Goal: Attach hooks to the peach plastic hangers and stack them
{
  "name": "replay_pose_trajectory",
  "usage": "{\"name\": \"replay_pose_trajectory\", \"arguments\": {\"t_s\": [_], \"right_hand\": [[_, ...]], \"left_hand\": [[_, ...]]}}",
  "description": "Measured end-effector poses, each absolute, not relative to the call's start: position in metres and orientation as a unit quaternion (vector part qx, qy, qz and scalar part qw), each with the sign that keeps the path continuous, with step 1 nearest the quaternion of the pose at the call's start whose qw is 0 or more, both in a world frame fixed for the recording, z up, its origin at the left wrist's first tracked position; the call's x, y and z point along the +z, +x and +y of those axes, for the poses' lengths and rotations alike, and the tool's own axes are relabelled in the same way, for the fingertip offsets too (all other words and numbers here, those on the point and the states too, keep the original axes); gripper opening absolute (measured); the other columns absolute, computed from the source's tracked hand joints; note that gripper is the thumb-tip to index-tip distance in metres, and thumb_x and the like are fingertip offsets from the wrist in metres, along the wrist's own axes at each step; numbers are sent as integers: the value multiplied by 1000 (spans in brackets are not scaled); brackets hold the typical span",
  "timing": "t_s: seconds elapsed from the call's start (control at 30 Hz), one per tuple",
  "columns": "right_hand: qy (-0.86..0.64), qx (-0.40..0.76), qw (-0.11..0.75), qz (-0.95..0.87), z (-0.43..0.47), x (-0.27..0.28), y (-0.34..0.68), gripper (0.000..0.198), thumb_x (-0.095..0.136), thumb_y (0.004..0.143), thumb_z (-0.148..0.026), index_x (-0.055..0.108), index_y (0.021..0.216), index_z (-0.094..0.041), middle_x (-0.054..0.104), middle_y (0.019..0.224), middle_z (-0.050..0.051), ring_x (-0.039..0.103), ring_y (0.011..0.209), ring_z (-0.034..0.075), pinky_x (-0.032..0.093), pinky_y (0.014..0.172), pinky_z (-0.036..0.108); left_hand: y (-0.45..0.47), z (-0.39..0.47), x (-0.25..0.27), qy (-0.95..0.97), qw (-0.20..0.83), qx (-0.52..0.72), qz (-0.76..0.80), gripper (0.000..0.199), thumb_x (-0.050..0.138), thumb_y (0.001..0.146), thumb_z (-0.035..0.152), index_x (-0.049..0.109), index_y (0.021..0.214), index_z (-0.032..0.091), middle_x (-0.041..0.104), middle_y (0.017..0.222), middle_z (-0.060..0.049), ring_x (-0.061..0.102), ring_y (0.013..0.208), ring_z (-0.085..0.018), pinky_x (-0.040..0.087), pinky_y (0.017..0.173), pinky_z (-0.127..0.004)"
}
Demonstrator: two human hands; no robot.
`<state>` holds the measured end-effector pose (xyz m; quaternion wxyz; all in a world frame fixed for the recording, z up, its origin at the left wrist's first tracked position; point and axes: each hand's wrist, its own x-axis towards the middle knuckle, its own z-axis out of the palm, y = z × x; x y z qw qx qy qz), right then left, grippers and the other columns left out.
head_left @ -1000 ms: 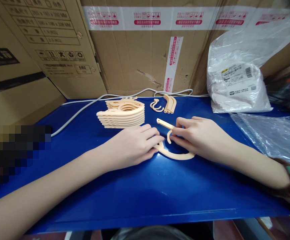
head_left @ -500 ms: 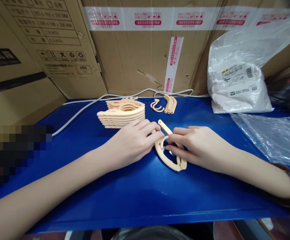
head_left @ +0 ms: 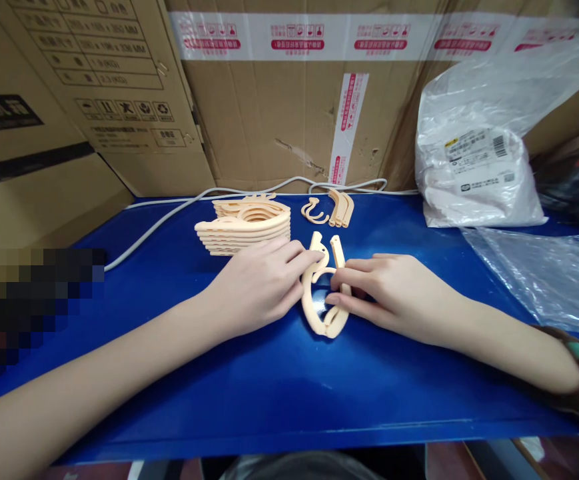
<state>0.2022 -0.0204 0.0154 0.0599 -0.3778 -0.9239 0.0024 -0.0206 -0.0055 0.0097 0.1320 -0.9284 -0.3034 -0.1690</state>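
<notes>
Between my hands, a cream plastic folding hanger (head_left: 311,311) lies folded in a loop on the blue table, its joined end towards me. My left hand (head_left: 269,270) is closed on the hanger's left arm, near the rounded part with a hole. On the other side, my right hand (head_left: 392,288) grips the right arm between thumb and fingers. A curved hook piece shows inside the loop; the fingertips partly cover the hanger. Just beyond my left hand stands a stack of similar folded hangers (head_left: 244,232).
Loose cream hooks (head_left: 314,212) and several curved hanger arms (head_left: 340,209) lie at the back. A white cable (head_left: 154,240) runs behind the stack. Cardboard boxes (head_left: 269,113) wall the back and left. A white plastic bag (head_left: 479,167) and clear film (head_left: 539,273) are at the right.
The hanger has turned, its joined end swinging left and its right arm becoming more upright. The rounded part with the hole now shows by my left fingers. Both hands keep hold.
</notes>
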Motion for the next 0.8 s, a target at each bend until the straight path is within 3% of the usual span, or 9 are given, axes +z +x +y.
{"name": "replay_pose_trajectory", "arguments": {"t_s": [0.17, 0.4, 0.5, 0.63, 0.8], "right_hand": [[-299, 19, 81, -951, -22, 11, 200, 33, 38, 98, -44, 57, 111, -19, 66, 96, 4, 63, 76, 20, 42, 68, 31], [-259, -4, 88, -962, -23, 8, 200, 22, 48, 95, -31, 56, 111, -18, 68, 98, 6, 64, 81, 20, 43, 71, 31], [-295, -20, 112, -949, -21, 7, 202, 29, 45, 96, -35, 51, 118, -15, 68, 90, 6, 64, 72, 19, 42, 65, 29], [-370, -27, 102, -923, -18, 7, 205, 30, 43, 97, -41, 52, 107, -15, 63, 68, 1, 56, 54, 17, 34, 52, 27], [-368, -11, 90, -925, -18, 8, 204, 26, 42, 97, -42, 54, 97, -19, 61, 66, -1, 56, 55, 16, 32, 53, 26]], "left_hand": [[-20, -8, 11, -924, 76, -176, -331, 32, 48, 92, 31, 57, 119, 15, 65, 105, -7, 62, 96, -24, 49, 78, -36], [-22, -5, 6, -926, 48, -165, -336, 26, 53, 92, 23, 56, 118, 19, 66, 109, -4, 62, 98, -21, 48, 78, -32], [-21, -3, 4, -930, 52, -169, -323, 24, 52, 94, 20, 57, 117, 19, 66, 109, -3, 61, 98, -20, 48, 80, -32], [-21, 1, 3, -933, 101, -168, -302, 21, 57, 92, 21, 62, 112, 17, 70, 106, -4, 62, 94, -21, 47, 78, -32], [-24, 3, 4, -935, 145, -181, -268, 14, 57, 92, 21, 69, 98, 18, 72, 101, -3, 64, 87, -21, 47, 72, -32]]}}
